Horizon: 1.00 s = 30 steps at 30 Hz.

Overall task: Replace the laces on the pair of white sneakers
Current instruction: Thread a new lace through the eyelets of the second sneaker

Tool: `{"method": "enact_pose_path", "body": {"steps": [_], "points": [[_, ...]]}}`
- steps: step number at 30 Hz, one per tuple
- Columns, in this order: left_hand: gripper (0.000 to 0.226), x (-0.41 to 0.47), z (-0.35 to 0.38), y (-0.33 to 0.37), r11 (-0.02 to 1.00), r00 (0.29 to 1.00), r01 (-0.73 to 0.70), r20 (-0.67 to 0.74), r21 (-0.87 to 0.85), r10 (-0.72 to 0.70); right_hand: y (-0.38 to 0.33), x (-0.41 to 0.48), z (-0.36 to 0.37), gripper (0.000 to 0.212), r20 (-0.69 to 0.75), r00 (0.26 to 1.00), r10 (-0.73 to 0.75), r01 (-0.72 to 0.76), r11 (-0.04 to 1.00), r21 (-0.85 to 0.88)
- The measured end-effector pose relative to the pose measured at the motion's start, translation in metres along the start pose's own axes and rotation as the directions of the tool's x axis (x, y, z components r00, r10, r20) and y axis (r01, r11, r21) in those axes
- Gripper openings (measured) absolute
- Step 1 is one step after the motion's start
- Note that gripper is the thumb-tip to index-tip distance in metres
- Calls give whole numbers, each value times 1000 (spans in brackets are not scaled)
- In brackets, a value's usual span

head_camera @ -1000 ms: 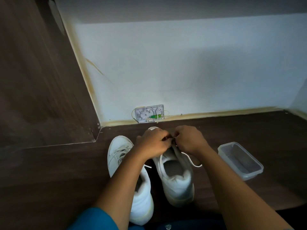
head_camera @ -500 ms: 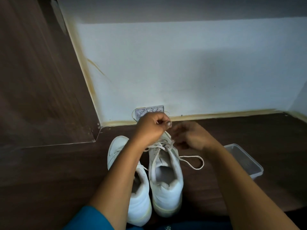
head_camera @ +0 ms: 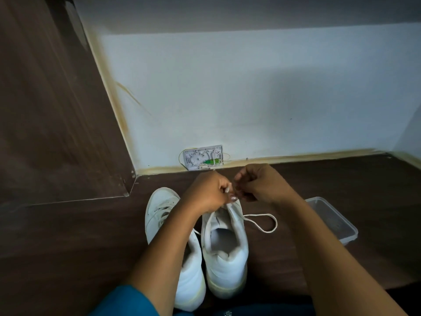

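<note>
- At the 6 o'clock edge of the view, on a dark brown wood-grain floor [head_camera: 68, 236], a white low-top sneaker [head_camera: 225, 254] stood upright with its heel toward the person and its toe toward 12 o'clock.
- A second white low-top sneaker [head_camera: 159, 210] lay just beside it at 9 o'clock, touching it near the heel and partly hidden by the left forearm.
- The left hand [head_camera: 209, 192] sat over the first sneaker's tongue, its fingers curled tight and pinching a thin white lace [head_camera: 266, 224] at the fingertips.
- The right hand [head_camera: 262, 185] met it from 3 o'clock, fingers curled in and its tips against the left's; whether they gripped the lace could not be told.
- A loose loop of the lace lay on the floor at the sneaker's 3 o'clock.
- A clear rectangular plastic container [head_camera: 337, 224] stood further out at 3 o'clock, apart from the loop.
- A small open white wall box with green parts [head_camera: 204, 158] sat at 12 o'clock, at the foot of the white wall [head_camera: 250, 87].
</note>
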<state>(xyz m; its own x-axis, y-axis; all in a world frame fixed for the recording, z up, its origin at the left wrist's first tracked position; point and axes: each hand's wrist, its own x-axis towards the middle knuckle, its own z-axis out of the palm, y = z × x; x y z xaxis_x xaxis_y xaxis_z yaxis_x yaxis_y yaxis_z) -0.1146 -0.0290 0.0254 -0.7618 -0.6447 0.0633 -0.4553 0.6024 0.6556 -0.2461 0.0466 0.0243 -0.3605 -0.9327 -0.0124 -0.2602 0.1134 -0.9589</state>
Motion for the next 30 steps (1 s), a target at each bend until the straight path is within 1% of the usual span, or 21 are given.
{"method": "enact_pose_path", "body": {"steps": [2, 3, 4, 5, 6, 7, 8, 10, 11, 12, 13, 14, 15, 16, 18, 19, 20, 22, 24, 27, 30], "points": [[4, 1, 1, 4, 971, 994, 4, -109, -240, -31, 5, -2, -3, 26, 97, 995, 7, 13, 979, -202], [7, 2, 0, 8, 916, 984, -14, -169, -401, -59, 7, -4, -1, 21, 147, 989, 13, 24, 969, -247], [11, 3, -1, 10, 833, 971, -57, -224, -550, -82, 8, -5, 2, 16, 163, 987, 4, 39, 965, -258], [13, 3, -4, 13, 760, 958, -111, -272, -640, -89, 9, -4, 5, 15, 133, 991, -22, 55, 966, -252], [14, 4, -6, 13, 728, 949, -151, -304, -669, -83, 9, -2, 7, 16, 78, 995, -59, 75, 971, -227], [16, 3, -9, 14, 735, 951, -163, -304, -658, -62, 8, -1, 8, 17, 20, 995, -95, 98, 981, -169], [22, 3, -10, 8, 771, 962, -127, -268, -624, -58, 6, 1, 9, 19, -30, 990, -136, 133, 987, -89], [29, 2, -10, -4, 857, 994, 21, -77, -516, -71, -3, 1, 9, 23, -153, 964, -215, 232, 968, 99], [26, 0, -9, -8, 906, 997, 72, 38, -416, -62, -9, 1, 9, 24, -228, 943, -241, 288, 936, 202], [18, -1, -7, -10, 945, 993, 78, 104, -319, -46, -13, 1, 8, 25, -299, 922, -247, 335, 894, 297], [10, -1, -4, -10, 958, 993, 67, 116, -277, -36, -15, 1, 7, 25, -345, 908, -238, 365, 853, 373], [12, 0, -2, -8, 952, 996, 62, 82, -301, -39, -16, 1, 6, 25, -362, 902, -234, 376, 839, 394], [18, 1, -2, -3, 925, 998, 58, 19, -375, -55, -15, 0, 4, 25, -342, 908, -241, 364, 859, 360], [22, 2, -2, 1, 884, 996, 34, -54, -465, -67, -11, -1, 2, 25, -279, 929, -243, 322, 903, 284], [28, 4, -5, 8, 792, 983, -45, -170, -608, -74, 1, -2, -3, 27, -55, 982, -179, 184, 978, 98], [33, 4, -7, 10, 754, 979, -70, -189, -653, -72, 5, -4, -3, 24, 57, 990, -130, 132, 991, -21], [36, 4, -8, 10, 734, 981, -81, -184, -674, -61, 9, -4, -1, 18, 128, 987, -96, 115, 982, -152], [37, 3, -8, 8, 733, 987, -76, -155, -676, -40, 13, -1, 3, 8, 139, 986, -90, 134, 926, -353], [32, 2, -7, 4, 787, 990, -44, -134, -615, -50, 13, 3, 6, 7, 104, 989, -101, 138, 877, -461], [24, 0, -5, -5, 933, 995, 73, -37, -352, -92, 8, 3, 8, 8, 117, 992, -50, 101, 869, -485], [13, -2, 0, -7, 971, 988, 117, 119, -210, -94, 4, -2, 8, 12, 74, 997, -24, 56, 882, -469]]}}
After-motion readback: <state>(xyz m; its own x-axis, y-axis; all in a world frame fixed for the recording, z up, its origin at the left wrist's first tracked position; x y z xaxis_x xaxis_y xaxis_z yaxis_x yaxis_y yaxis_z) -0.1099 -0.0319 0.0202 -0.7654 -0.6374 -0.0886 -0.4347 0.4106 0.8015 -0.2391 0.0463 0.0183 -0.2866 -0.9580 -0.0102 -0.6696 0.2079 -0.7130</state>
